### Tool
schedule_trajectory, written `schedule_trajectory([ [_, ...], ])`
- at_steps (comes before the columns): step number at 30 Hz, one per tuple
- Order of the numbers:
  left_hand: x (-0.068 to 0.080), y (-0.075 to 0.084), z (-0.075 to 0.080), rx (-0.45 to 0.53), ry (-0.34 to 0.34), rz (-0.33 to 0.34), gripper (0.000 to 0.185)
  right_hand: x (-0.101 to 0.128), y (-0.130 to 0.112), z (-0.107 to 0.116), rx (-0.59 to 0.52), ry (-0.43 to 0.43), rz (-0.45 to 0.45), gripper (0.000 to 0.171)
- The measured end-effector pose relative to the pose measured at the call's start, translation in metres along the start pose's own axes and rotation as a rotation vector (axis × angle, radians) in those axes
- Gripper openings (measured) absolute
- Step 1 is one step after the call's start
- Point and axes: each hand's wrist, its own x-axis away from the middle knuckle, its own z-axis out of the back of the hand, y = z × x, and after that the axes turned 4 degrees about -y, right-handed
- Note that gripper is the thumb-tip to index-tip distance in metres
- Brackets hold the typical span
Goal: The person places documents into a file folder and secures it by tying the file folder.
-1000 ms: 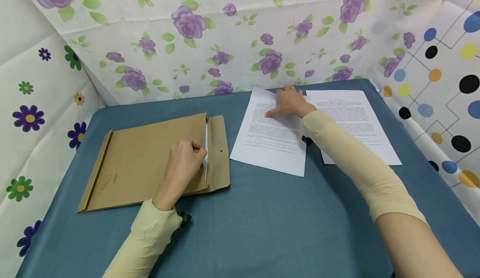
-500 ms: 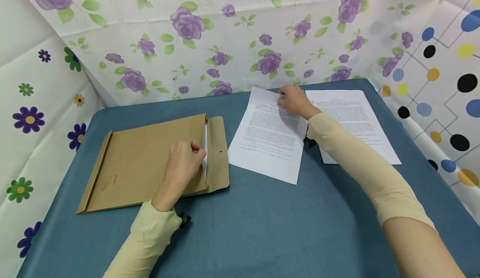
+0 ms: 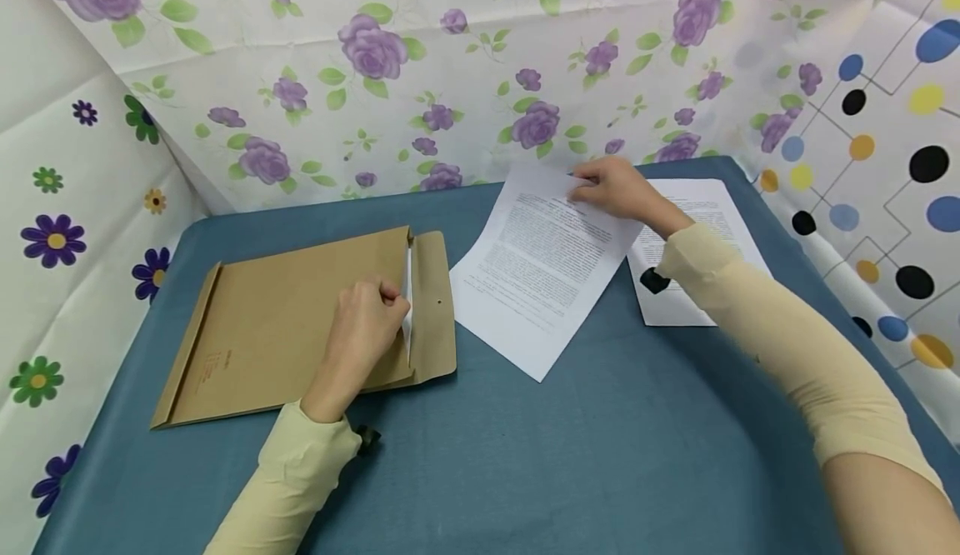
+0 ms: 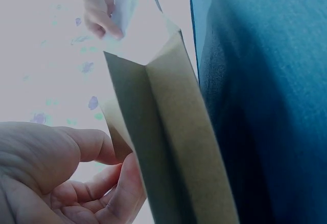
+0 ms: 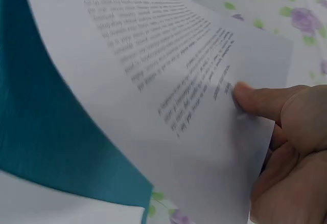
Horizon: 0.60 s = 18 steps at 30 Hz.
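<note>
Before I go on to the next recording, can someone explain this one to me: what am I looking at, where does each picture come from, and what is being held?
There is no machine here: a person works with two bare hands, wearing three cameras. The wide picture comes from a camera on the head, looking down at a table under a blue cloth. The two close-ups come from cameras on the wrists.

On the table lie a brown envelope and two printed sheets. The left hand rests on the envelope and grips the edge at its open mouth; the flap lies folded back, and a white edge shows in the mouth. The right hand pinches the top of one printed sheet, thumb on top, as the right wrist view shows closely. That end looks lifted, and the sheet is turned at an angle. The second sheet lies flat beneath the right forearm.
</note>
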Motion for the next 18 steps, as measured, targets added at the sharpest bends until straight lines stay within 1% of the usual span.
schedule_trajectory([
  [3, -0.001, 0.001, 0.001, -0.001, -0.001, 0.004, 0.012, 0.011, -0.001, 0.013, -0.067, -0.006, -0.023, 0.039],
  [5, -0.001, 0.001, 0.001, -0.002, -0.002, 0.007, 0.012, 0.018, -0.002, 0.021, -0.123, -0.014, -0.058, 0.048],
  [8, -0.001, 0.002, 0.002, 0.0, -0.008, 0.009, 0.013, 0.029, -0.003, 0.033, -0.208, -0.023, -0.122, 0.049],
  [10, -0.002, 0.003, 0.002, 0.005, -0.014, 0.01, 0.013, 0.036, -0.004, 0.041, -0.241, -0.021, -0.156, 0.049],
  [15, -0.003, 0.004, 0.002, 0.011, -0.014, 0.011, 0.014, 0.054, -0.006, 0.059, -0.279, 0.002, -0.196, 0.052],
  [18, -0.004, 0.005, 0.002, 0.005, -0.01, 0.004, 0.014, 0.064, -0.005, 0.068, -0.314, 0.032, -0.245, 0.043],
])
